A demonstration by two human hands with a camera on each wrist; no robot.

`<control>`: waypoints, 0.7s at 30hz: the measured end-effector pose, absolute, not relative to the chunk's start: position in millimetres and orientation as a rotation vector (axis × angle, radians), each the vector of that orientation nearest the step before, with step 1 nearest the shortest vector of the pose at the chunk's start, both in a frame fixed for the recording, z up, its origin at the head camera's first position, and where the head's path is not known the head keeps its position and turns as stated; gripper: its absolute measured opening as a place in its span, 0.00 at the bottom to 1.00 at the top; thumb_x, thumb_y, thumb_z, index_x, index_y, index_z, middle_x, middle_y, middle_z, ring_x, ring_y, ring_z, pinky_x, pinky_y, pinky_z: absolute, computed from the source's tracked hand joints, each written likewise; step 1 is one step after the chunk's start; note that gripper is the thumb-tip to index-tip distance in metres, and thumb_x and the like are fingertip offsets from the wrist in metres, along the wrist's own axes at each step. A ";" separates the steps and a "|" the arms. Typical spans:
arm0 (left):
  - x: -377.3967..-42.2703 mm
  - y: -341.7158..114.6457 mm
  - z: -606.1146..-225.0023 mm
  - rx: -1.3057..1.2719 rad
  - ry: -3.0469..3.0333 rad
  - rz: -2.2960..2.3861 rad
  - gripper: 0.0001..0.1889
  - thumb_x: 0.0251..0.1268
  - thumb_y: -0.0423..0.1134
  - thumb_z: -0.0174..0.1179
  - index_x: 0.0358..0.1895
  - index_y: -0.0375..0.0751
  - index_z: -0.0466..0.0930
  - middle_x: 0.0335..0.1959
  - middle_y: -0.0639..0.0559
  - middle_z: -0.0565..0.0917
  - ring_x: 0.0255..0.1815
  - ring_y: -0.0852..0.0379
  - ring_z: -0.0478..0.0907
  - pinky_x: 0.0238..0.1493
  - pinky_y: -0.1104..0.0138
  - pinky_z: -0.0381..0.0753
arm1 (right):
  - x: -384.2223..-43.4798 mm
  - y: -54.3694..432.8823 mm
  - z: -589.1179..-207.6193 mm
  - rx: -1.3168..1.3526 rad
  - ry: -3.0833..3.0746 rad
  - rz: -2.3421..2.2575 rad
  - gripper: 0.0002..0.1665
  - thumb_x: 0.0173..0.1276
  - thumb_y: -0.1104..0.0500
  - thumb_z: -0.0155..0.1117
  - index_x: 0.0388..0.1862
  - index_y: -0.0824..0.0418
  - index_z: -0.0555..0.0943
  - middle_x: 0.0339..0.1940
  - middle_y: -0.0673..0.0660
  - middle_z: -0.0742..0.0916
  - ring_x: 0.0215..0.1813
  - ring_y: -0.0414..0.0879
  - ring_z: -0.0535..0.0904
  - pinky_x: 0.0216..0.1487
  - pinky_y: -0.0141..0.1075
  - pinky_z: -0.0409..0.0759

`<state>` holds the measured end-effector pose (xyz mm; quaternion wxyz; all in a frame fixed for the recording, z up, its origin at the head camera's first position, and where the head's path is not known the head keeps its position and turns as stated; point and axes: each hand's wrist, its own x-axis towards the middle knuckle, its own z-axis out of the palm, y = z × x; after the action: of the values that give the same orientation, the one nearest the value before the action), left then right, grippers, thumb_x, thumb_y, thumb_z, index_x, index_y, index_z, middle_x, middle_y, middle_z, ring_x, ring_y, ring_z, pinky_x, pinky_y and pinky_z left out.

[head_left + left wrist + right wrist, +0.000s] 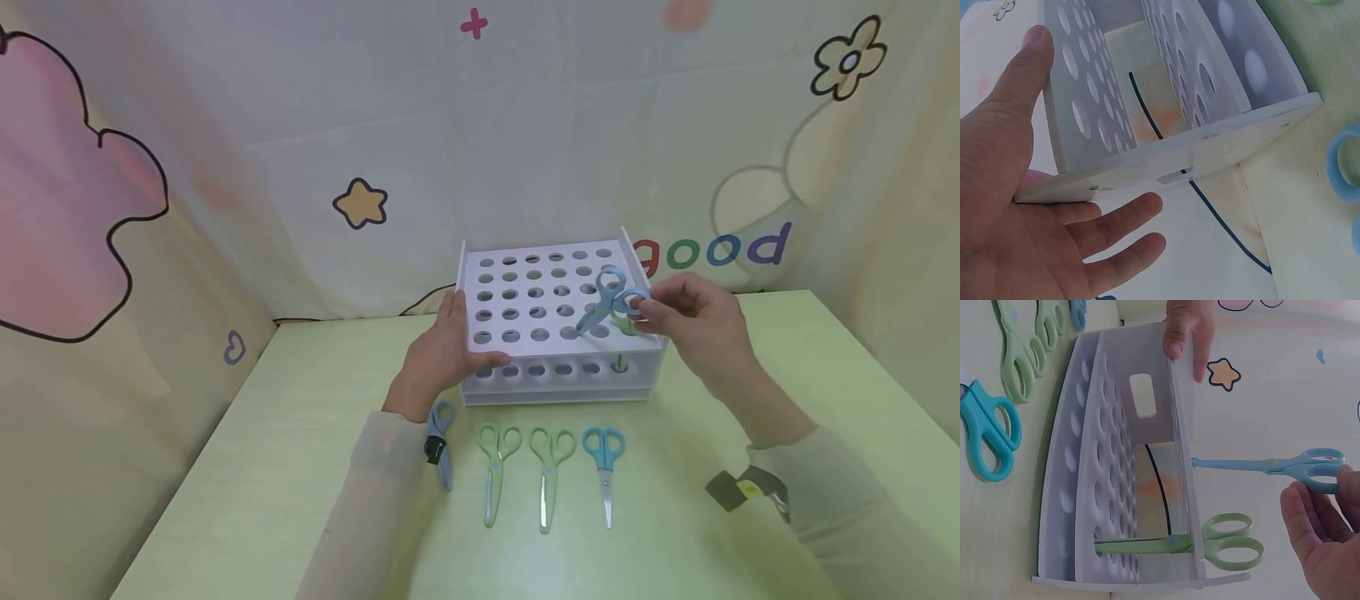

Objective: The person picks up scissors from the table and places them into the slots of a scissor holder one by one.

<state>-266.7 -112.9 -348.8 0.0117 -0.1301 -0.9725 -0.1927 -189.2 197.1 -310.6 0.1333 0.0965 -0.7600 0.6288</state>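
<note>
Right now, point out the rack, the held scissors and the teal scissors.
Rack [524,325]: head view, on the top plate between holes.
Held scissors [1270,465]: right wrist view, near the pivot.
Teal scissors [606,482]: head view, at the pivot.

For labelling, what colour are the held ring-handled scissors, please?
Light blue scissors, clearest in the right wrist view.

The left grip [1013,212] touches the white rack [1229,140]; blue scissor handles [1333,165] (cropped) nearby.
</note>
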 end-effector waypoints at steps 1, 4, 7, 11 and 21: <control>-266.6 -113.0 -348.8 -0.407 -3.034 -0.601 0.67 0.53 0.67 0.71 0.82 0.38 0.35 0.83 0.43 0.43 0.44 0.49 0.77 0.38 0.60 0.77 | -189.6 196.6 -310.9 0.284 -2.209 1.819 0.11 0.73 0.64 0.64 0.47 0.71 0.76 0.40 0.50 0.87 0.42 0.37 0.86 0.45 0.30 0.81; -266.3 -112.9 -348.1 -0.405 -3.041 -0.600 0.67 0.54 0.67 0.71 0.82 0.38 0.34 0.83 0.43 0.42 0.45 0.49 0.77 0.39 0.59 0.78 | -190.6 194.7 -311.8 0.283 -2.236 1.797 0.12 0.74 0.64 0.64 0.48 0.72 0.76 0.40 0.50 0.87 0.42 0.38 0.86 0.45 0.31 0.81; -265.9 -112.6 -347.5 -0.403 -3.046 -0.601 0.67 0.54 0.67 0.70 0.82 0.39 0.34 0.83 0.44 0.41 0.46 0.49 0.76 0.40 0.59 0.78 | -191.9 192.9 -313.3 0.280 -2.261 1.781 0.13 0.74 0.63 0.64 0.48 0.73 0.76 0.40 0.50 0.88 0.42 0.39 0.87 0.44 0.32 0.82; -265.5 -112.9 -347.8 -0.406 -3.041 -0.604 0.67 0.54 0.67 0.71 0.82 0.38 0.35 0.83 0.43 0.42 0.47 0.48 0.77 0.40 0.58 0.78 | -193.4 191.3 -315.0 0.277 -2.286 1.767 0.15 0.74 0.60 0.65 0.48 0.71 0.76 0.39 0.50 0.88 0.41 0.40 0.87 0.42 0.34 0.83; -265.7 -113.4 -349.1 -0.403 -3.043 -0.610 0.67 0.53 0.68 0.71 0.82 0.37 0.35 0.83 0.44 0.41 0.49 0.48 0.76 0.42 0.59 0.78 | -196.1 182.9 -316.9 0.266 -2.356 1.684 0.14 0.74 0.60 0.66 0.49 0.71 0.78 0.42 0.63 0.87 0.35 0.43 0.87 0.39 0.35 0.84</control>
<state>-265.7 -113.4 -349.1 0.0058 -0.1287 -0.9723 -0.1949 -196.1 182.9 -316.9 0.1167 0.0908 -0.8046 0.5752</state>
